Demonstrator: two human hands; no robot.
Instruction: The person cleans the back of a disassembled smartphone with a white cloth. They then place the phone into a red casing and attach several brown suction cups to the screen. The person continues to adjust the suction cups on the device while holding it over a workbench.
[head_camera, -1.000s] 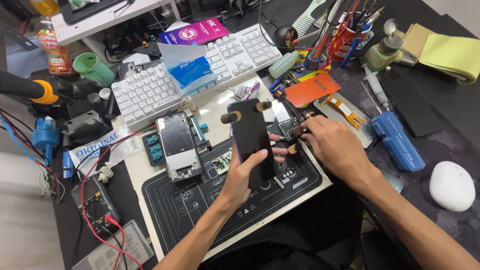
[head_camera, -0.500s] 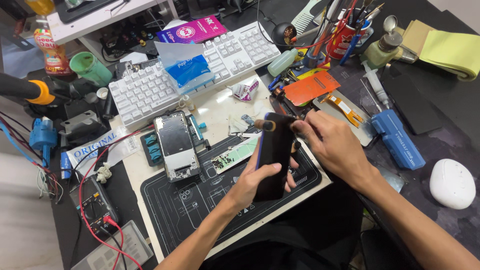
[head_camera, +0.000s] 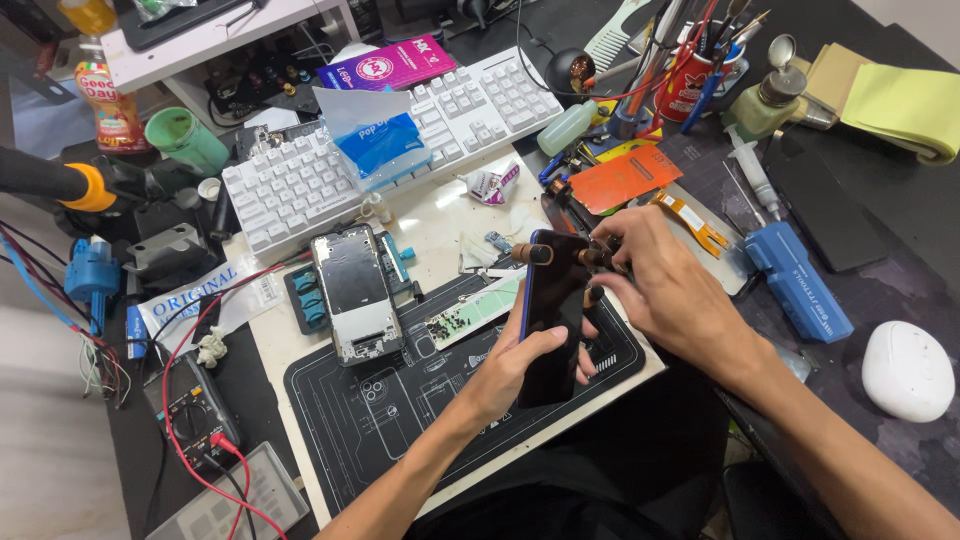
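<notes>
Left hand (head_camera: 515, 365) grips the dark phone (head_camera: 553, 315) from below, thumb across its glass, above the black work mat (head_camera: 370, 420) near the desk's front edge; right hand (head_camera: 665, 285) pinches small brown clamps (head_camera: 532, 253) at its top, fingertips hiding what they hold

The phone (head_camera: 550, 310) stands over the mat (head_camera: 400, 420), with the opened frame (head_camera: 355, 292) left and keyboard (head_camera: 400, 150) behind.

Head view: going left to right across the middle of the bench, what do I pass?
Blue plug → opened phone frame → left hand → dark phone → right hand → blue tool → white oval device.
</notes>
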